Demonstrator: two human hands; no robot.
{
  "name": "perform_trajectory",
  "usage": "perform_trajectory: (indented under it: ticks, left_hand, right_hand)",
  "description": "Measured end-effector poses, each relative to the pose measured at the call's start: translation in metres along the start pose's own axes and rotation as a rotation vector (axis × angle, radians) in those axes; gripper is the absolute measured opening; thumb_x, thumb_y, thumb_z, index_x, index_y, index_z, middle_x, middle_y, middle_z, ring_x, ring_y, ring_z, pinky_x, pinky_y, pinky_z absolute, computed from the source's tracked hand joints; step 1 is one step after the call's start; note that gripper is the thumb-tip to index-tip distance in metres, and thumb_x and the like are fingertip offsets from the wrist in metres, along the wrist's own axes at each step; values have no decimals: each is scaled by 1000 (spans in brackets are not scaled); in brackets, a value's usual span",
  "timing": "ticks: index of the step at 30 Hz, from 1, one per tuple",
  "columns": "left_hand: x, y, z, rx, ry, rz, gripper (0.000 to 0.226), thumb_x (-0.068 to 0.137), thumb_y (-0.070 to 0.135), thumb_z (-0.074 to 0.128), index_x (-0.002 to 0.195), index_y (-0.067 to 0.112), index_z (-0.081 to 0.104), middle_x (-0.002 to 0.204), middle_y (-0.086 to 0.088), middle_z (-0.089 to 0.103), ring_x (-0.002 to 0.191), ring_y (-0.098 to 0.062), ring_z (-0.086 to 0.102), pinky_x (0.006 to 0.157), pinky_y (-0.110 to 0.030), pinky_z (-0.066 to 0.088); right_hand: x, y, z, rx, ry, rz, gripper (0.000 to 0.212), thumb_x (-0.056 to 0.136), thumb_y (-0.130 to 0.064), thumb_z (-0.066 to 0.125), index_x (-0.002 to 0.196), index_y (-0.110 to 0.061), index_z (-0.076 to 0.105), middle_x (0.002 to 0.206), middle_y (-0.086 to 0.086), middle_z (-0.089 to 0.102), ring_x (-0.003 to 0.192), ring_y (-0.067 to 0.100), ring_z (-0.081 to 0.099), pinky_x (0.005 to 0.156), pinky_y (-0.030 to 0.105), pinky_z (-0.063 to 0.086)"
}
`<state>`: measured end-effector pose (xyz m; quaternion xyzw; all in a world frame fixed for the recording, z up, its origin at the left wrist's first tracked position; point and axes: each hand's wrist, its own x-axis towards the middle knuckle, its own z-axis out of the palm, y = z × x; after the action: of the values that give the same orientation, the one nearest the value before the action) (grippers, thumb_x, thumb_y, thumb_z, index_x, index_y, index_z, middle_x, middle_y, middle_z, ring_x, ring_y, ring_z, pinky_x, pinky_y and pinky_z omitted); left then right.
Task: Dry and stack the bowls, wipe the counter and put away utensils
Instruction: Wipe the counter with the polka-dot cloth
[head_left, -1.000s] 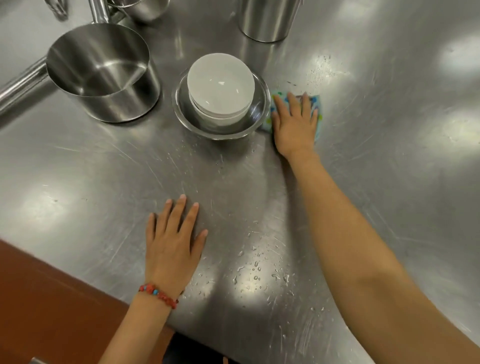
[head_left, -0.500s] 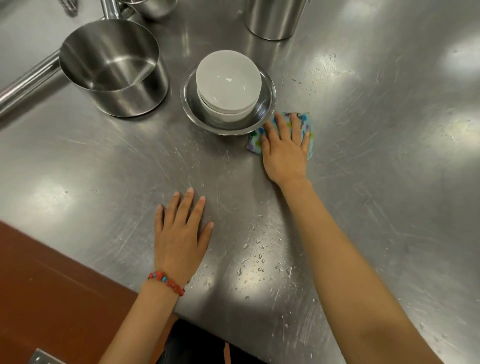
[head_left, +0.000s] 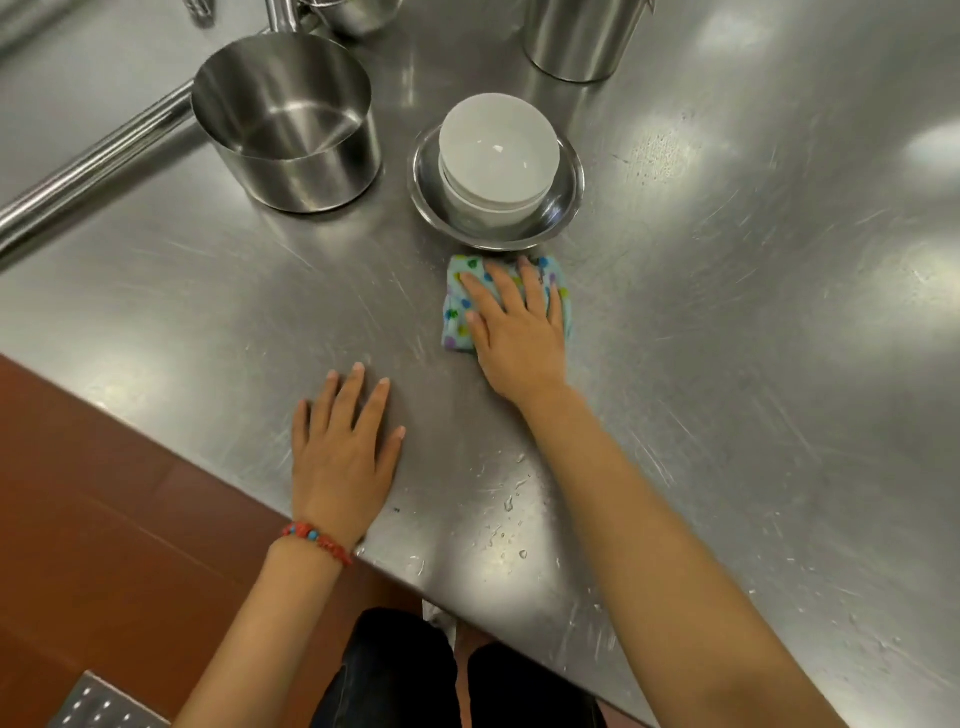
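Note:
White bowls (head_left: 498, 156) sit stacked inside a shallow steel bowl (head_left: 563, 208) on the steel counter (head_left: 727, 364). Just in front of that steel bowl lies a folded light-blue cloth with coloured dots (head_left: 457, 317). My right hand (head_left: 514, 327) presses flat on the cloth, fingers straight and spread. Flat on the bare counter near its front edge rests my left hand (head_left: 343, 452), holding nothing, with a red bead bracelet on the wrist. Water drops (head_left: 509, 519) lie on the counter between my forearms.
A steel saucepan (head_left: 291, 130) with a long handle (head_left: 88, 176) stands left of the bowls. A tall steel container (head_left: 582, 36) is at the back, and another pot (head_left: 353, 15) sits at the top edge. Brown floor tiles (head_left: 104, 493) lie below the counter's edge.
My right hand has drawn the cloth from the right side of the steel bowl toward me and leftward, to just in front of it. My left hand stays flat on the counter.

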<state>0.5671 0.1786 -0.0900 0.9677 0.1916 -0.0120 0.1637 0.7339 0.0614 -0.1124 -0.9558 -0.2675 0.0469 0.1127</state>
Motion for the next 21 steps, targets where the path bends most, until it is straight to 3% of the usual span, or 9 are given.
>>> perform_trajectory:
  ticks: [7,10,16,21]
  left_hand:
    - [-5,-12,-1,-30,-18,15,49,84,30,45,127,7,51,138,-20,45,128,-40,38,102,-59,28]
    - [-6,-13,1,-12,-7,39,49,86,33,41,125,6,52,136,-20,47,126,-41,41,101,-59,31]
    - [-7,-15,5,-2,50,55,46,82,25,52,124,6,53,134,-21,49,124,-42,43,100,-60,32]
    - [-8,-16,2,-30,12,52,46,86,26,51,127,5,50,137,-21,45,127,-41,39,104,-57,27]
  right_hand:
    - [-57,-25,12,-2,42,-128,44,97,-36,32,140,-29,34,151,0,32,143,28,16,114,48,5]
    - [-27,-28,12,-9,8,-122,44,98,-38,29,142,-31,30,153,-2,27,144,24,10,115,47,2]
    - [32,-51,18,-8,12,-43,46,98,-36,26,144,-29,23,155,-1,18,144,25,3,114,48,-3]
    - [-29,-55,22,6,60,-136,46,98,-37,29,142,-28,29,153,-1,25,144,25,9,115,48,2]
